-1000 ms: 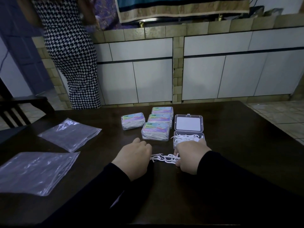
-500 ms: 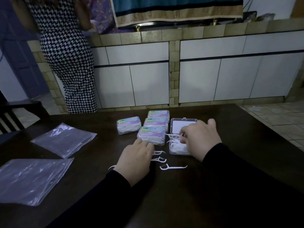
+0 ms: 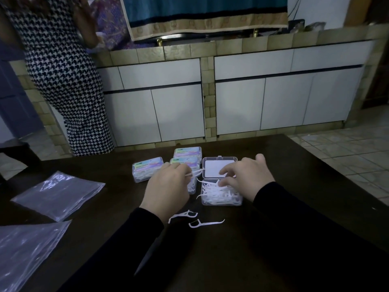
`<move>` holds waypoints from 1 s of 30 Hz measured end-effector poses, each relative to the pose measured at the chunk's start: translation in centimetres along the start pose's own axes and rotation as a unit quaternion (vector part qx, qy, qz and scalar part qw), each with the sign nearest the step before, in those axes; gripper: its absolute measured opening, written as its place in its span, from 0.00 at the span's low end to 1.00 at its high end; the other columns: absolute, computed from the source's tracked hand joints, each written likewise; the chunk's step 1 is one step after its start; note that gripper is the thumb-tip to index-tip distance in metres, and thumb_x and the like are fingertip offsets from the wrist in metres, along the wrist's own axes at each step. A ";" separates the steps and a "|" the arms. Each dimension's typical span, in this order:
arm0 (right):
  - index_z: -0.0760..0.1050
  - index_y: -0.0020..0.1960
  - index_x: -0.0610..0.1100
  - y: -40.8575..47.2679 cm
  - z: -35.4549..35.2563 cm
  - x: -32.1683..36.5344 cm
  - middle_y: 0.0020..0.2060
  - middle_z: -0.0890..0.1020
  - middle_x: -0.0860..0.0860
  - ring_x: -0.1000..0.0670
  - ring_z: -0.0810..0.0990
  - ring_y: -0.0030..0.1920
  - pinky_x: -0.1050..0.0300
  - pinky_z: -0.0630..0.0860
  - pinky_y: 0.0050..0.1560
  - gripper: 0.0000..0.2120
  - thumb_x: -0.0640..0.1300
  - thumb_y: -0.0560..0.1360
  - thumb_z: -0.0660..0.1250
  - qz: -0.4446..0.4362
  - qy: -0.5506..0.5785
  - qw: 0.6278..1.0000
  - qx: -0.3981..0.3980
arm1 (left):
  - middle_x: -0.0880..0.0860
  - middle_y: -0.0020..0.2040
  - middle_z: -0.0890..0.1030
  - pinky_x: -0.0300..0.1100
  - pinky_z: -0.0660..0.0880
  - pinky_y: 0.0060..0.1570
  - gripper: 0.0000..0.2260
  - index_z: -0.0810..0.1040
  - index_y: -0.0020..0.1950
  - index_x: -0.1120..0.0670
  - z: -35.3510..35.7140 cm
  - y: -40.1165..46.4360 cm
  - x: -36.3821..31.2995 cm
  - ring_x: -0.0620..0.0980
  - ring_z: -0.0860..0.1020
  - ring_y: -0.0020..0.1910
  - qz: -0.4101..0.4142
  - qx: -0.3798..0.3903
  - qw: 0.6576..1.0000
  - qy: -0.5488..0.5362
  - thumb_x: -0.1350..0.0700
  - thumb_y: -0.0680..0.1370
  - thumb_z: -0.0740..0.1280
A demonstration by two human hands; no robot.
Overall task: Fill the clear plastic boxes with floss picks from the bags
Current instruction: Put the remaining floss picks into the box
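head view: my left hand (image 3: 166, 189) pinches a white plastic floss pick (image 3: 195, 173) between curled fingertips, holding it above the table just left of the open clear plastic box (image 3: 221, 194). my right hand (image 3: 246, 178) hovers over that box with its fingers spread and relaxed, the fingertips touching the heap of white floss picks (image 3: 214, 192) inside; it grasps nothing that i can see. the box's hinged lid (image 3: 219, 167) lies flat behind it, and a few picks poke over the box's left rim.

two loose white floss picks (image 3: 195, 219) lie on the dark brown wooden table (image 3: 294, 218) in front of the box, near my left wrist, apart from each other. behind my left hand stand closed clear plastic boxes with pastel labels (image 3: 147, 168), already packed with picks: one off to the left, two one behind the other farther back, and another mostly hidden under my hand.

two flat clear plastic bags (image 3: 59, 194) lie well to the left on the table, one behind the other; whether anything is in them i cannot tell.

both my arms are in black sleeves (image 3: 284, 207). beyond the table a person in a black-and-white houndstooth dress (image 3: 63, 81) stands at a tiled counter with white cabinet doors (image 3: 273, 102).
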State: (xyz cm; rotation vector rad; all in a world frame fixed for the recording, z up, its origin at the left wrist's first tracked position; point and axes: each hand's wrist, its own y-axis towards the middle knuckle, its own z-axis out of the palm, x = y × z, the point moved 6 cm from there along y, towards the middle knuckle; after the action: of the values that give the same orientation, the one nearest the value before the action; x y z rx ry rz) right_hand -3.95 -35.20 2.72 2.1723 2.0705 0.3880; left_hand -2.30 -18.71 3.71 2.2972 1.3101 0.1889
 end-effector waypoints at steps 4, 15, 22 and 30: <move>0.76 0.60 0.56 -0.6 -0.2 -2.1 0.54 0.80 0.57 0.53 0.74 0.56 0.47 0.60 0.63 0.20 0.65 0.78 0.54 0.020 0.036 0.999 -0.013 | 0.47 0.56 0.78 0.37 0.64 0.45 0.07 0.75 0.57 0.49 0.7 1.4 -1.9 0.47 0.70 0.52 0.009 0.027 0.999 -0.021 0.55 0.80 0.61; 0.63 0.72 0.59 -3.3 1.1 -3.4 0.61 0.74 0.57 0.57 0.58 0.48 0.56 0.60 0.58 0.36 0.70 0.69 0.65 -0.003 0.098 0.991 0.089 | 0.46 0.52 0.81 0.45 0.77 0.52 0.09 0.80 0.57 0.44 3.9 3.8 -5.2 0.46 0.75 0.53 0.071 0.133 0.988 -0.010 0.47 0.77 0.66; 0.65 0.70 0.60 -3.0 1.5 -3.8 0.63 0.74 0.59 0.58 0.59 0.49 0.53 0.61 0.63 0.35 0.69 0.68 0.67 0.001 0.141 0.985 0.096 | 0.40 0.60 0.78 0.36 0.68 0.48 0.12 0.78 0.62 0.41 3.5 2.9 -6.6 0.43 0.70 0.56 0.143 0.076 0.986 -0.045 0.48 0.80 0.62; 0.67 0.67 0.61 -2.8 2.0 -4.0 0.58 0.75 0.63 0.58 0.66 0.53 0.53 0.59 0.65 0.32 0.71 0.67 0.66 -0.002 0.144 0.986 0.082 | 0.42 0.55 0.81 0.39 0.69 0.42 0.11 0.81 0.56 0.42 4.9 3.3 -7.4 0.45 0.70 0.50 0.158 0.087 0.983 -0.011 0.45 0.80 0.62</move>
State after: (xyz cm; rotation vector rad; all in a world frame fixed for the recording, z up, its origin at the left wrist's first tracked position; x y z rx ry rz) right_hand -6.29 -38.78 -0.36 2.3236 2.3287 0.5825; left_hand -1.94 -27.98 1.88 2.6414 0.9765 0.1584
